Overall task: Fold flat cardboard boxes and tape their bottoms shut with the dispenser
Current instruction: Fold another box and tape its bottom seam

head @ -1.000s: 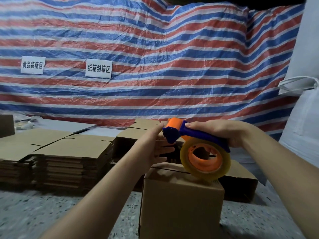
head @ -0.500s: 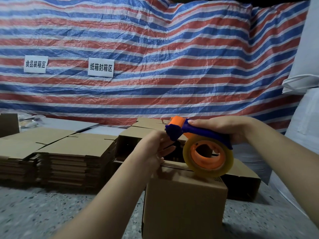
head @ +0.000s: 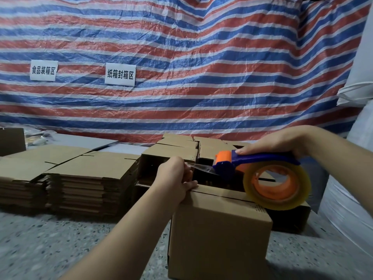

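The folded box (head: 220, 229) stands on the floor with its closed flaps facing up; this looks like the start of the taping step; the right hand (head: 276, 144) grips the dispenser (head: 256, 168) just above the box, while the left hand (head: 177, 176), at the box's far left edge, pinches the loose end of tape (head: 201, 167) drawn from it; next, that end likely needs pressing down over the box's seam; flat boxes (head: 66, 178) lie stacked left of the box.
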Demonstrator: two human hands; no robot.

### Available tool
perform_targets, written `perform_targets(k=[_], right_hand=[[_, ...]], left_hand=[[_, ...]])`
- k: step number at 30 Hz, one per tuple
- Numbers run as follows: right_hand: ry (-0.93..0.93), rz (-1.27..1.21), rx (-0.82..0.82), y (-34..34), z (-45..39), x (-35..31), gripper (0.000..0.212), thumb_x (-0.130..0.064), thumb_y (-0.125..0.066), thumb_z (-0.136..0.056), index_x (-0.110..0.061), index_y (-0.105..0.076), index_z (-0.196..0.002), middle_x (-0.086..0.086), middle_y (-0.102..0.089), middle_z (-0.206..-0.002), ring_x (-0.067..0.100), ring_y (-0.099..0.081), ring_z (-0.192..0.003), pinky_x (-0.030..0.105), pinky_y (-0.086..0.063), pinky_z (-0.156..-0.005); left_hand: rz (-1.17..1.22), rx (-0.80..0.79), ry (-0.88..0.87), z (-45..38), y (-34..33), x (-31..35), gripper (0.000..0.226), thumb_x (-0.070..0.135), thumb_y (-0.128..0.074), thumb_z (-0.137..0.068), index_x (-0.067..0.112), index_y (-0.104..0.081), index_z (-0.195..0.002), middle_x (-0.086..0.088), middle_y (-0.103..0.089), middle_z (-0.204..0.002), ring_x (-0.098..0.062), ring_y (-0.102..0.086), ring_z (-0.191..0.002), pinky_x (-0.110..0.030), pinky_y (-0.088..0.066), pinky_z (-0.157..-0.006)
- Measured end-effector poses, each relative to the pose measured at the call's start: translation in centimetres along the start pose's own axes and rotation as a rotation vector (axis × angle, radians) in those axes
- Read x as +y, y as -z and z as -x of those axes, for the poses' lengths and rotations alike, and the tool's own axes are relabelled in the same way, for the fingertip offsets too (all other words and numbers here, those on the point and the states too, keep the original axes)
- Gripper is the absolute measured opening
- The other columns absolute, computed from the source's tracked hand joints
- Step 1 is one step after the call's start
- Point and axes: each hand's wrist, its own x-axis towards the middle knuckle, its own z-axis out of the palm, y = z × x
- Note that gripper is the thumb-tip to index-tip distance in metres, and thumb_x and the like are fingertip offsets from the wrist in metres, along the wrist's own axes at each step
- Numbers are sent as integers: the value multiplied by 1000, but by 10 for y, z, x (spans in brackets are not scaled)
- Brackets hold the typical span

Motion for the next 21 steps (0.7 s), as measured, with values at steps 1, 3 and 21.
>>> perform_targets(k=[1,3,21], right_hand=[[-5,-1,0,0,-1,-1,96,-77,-72,-44,-16,-63,-117,8,-79,-91,16,-73,-70,28,-56,-63],[-17,16,-7,1,-1,-2,95,-77,-71,-44,-17,-62,-118,7,-79,-89,15,-74,-69,27,-56,-61],[-41,136,-23,-7,-2,-26,87,-77,-72,-49,-17,-62,-112,5,-79,-87,15,-74,-70,25,-57,-62]], left_hand=[[-4,19,2,-1,-1,1,19,3,-45,-96,7,-52,-79,-8,-54,-75,-18,-58,-70,-45,-57,-83],[-50,40,-10,-3,-1,1,14,4,-47,-95,3,-55,-83,-10,-56,-77,-20,-61,-72,-46,-59,-79],[-544,-61,-317,-9,49,10,19,21,-70,-91,4,-72,-82,-3,-67,-59,-10,-60,-46,-22,-50,-48]])
